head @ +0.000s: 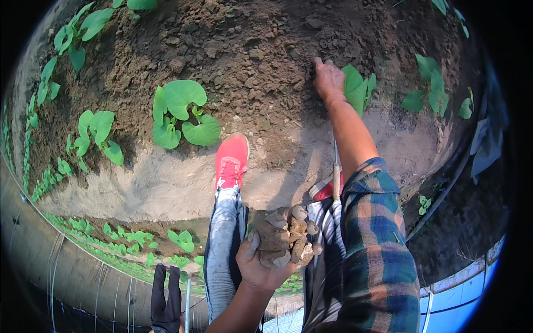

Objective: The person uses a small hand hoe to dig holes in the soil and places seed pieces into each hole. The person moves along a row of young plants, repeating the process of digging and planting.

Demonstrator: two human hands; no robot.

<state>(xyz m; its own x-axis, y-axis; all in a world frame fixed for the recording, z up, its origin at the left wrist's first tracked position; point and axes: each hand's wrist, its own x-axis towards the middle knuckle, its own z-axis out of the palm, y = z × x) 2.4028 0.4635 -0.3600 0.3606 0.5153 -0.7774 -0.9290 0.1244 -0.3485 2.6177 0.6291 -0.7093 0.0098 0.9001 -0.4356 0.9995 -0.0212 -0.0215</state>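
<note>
My left hand [264, 270] is palm up in front of my legs, cradling a pile of brown, pale-edged lumps [272, 239] that look like soil clods or stones. Soil coats its thumb and fingertips. My right hand [330, 79] reaches down to the crumbly soil [258, 62], fingers at the surface. Whether it grips anything is hidden. Just beside its wrist grows a broad-leaved green seedling [354, 88], partly covered by the forearm. Under that forearm, a tool with a wooden handle [336, 183] and thin metal shaft stands by my right shoe; its far end is hidden.
A larger seedling [183, 112] grows just ahead of my red left shoe [231, 160]. More seedlings [98, 131] line the bed to the left, others [433, 89] to the right. Behind me are another plant row [129, 237] and a person's dark trousers [165, 293] near a metal pole [188, 297].
</note>
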